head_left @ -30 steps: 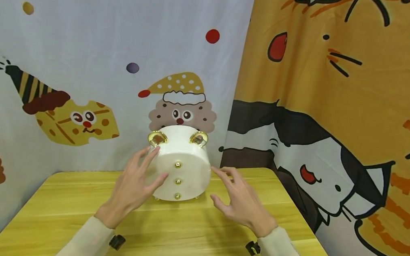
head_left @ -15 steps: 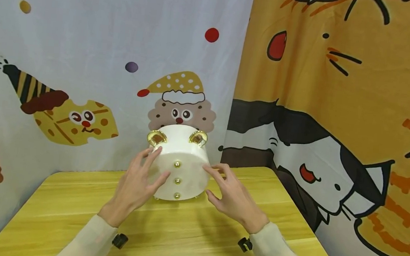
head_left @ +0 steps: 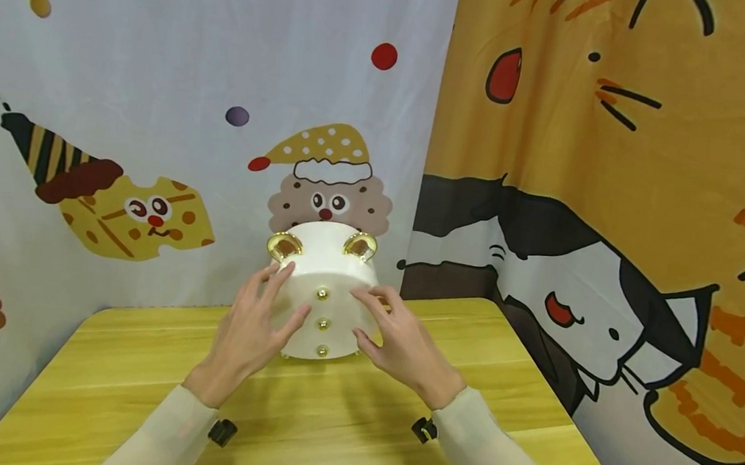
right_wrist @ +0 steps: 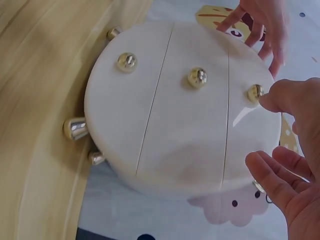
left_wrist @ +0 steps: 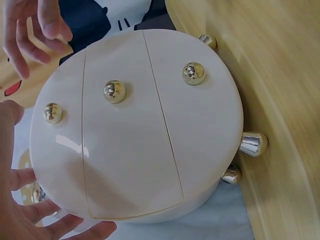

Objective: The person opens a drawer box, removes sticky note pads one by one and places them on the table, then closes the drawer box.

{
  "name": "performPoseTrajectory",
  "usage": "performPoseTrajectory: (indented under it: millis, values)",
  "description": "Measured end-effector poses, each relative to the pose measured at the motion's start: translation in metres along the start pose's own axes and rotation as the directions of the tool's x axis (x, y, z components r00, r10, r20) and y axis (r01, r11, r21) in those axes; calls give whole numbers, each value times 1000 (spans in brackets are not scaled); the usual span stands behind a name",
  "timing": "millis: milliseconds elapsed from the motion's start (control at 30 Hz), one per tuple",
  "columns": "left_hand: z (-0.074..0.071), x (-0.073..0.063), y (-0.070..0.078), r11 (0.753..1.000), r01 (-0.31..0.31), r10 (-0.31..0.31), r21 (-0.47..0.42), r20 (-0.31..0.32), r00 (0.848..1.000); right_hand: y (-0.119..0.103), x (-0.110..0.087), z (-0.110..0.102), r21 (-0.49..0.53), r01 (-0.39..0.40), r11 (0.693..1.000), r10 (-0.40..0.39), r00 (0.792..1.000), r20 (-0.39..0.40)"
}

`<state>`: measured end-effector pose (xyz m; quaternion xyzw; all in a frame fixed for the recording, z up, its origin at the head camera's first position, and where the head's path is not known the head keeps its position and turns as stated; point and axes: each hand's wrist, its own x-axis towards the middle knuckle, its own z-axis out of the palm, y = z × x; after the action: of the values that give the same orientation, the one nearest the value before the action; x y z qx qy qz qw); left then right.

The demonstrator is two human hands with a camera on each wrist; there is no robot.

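- A white, rounded box (head_left: 337, 311) is set on the bench (head_left: 323, 420), towards its far edge, with the knobbed front turned to the person.
- Two thin seams are seen across that front, which is divided into three sections; a top knob (right_wrist: 254, 93), a middle knob (right_wrist: 197, 78) and a bottom knob (right_wrist: 127, 62), all gold, are carried in a row.
- The box is topped by two gold ears and raised on gold feet (left_wrist: 253, 144).
- Both hands are held wide, with nothing gripped.
- The left hand (head_left: 251, 333) is placed at the box's upper left, fingers spread along the edge; firm contact cannot be told.
- The right hand (head_left: 405, 346) is held before the right side, fingers loosely bent, its thumb just beside the top knob; whether the knob is touched cannot be told.
- Printed cloth (head_left: 163, 37) is hung behind.
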<state>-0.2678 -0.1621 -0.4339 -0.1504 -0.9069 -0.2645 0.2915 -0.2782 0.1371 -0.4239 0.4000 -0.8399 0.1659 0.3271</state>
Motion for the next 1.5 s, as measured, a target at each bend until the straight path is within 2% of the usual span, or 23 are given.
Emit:
performPoseTrajectory:
  millis: [400,800,933,1167,1500]
  values:
    - [0,-3,-1,999,-23,23,32,-18,1000,-16,20,30,109,29,994,-23,998,-56]
    - [2,-5,-4,998,-41,43,38,-41,998,-24,34,47,113,22,993,-12,995,-95]
    - [2,-2,-6,997,-68,71,37,-71,995,-25,37,51,108,18,994,-6,994,-108]
    - [-2,5,-10,991,-127,133,50,-153,979,-24,44,53,107,5,994,8,993,-118]
    - [-4,9,-12,991,-131,133,25,-181,974,-23,48,55,185,-21,982,41,994,-101]
